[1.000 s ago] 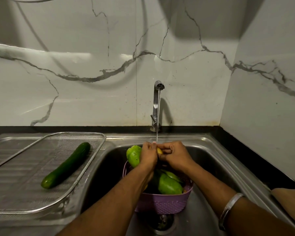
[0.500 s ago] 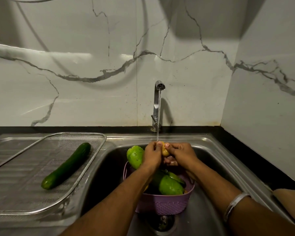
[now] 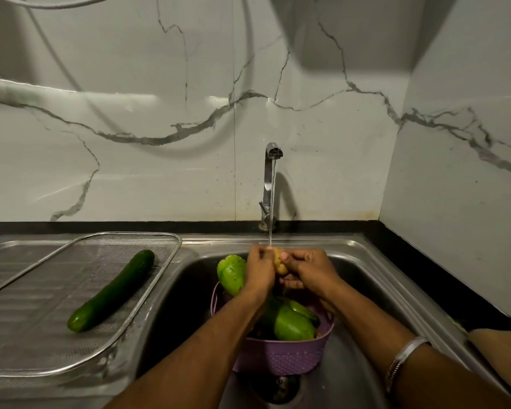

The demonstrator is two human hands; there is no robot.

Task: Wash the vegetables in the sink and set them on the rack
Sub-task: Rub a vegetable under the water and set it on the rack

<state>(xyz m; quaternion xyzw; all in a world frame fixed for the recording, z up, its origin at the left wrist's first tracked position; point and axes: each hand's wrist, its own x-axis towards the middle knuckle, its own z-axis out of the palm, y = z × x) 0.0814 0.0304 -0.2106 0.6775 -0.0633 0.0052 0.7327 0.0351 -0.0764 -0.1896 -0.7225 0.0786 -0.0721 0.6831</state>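
Yellow and small, a lumpy vegetable (image 3: 280,262) is held under the thin stream of water (image 3: 271,214) from the tap (image 3: 269,184). It is pinched from both sides: the left hand (image 3: 258,273) is curled on its left, and the right hand (image 3: 310,271) is curled on its right. What kind of vegetable it is cannot be told, since most of it is hidden by fingers.

Right below the hands, a purple basket (image 3: 281,357) is set in the sink (image 3: 363,261). More green vegetables (image 3: 292,324) are piled in it, and one green pepper (image 3: 232,273) is leaned over its back rim. One cucumber (image 3: 111,290) is already laid on the rack (image 3: 163,286), on the left of the sink.

Things could go wrong from here. The little vegetable is wet and may be slippery, so it could be squeezed out of the fingers and dropped into the basket or down by the drain (image 3: 281,388). The pepper might be bumped off the rim by the left wrist. Water could be splashed onto the counter (image 3: 410,255).

The sink and tap are made of shiny metal. The rack is a flat metal mesh with a round wire edge. The basket is plastic, with tiny holes. The cucumber is long, smooth and dark green. The wall (image 3: 130,113) is made of white marble with grey lines.
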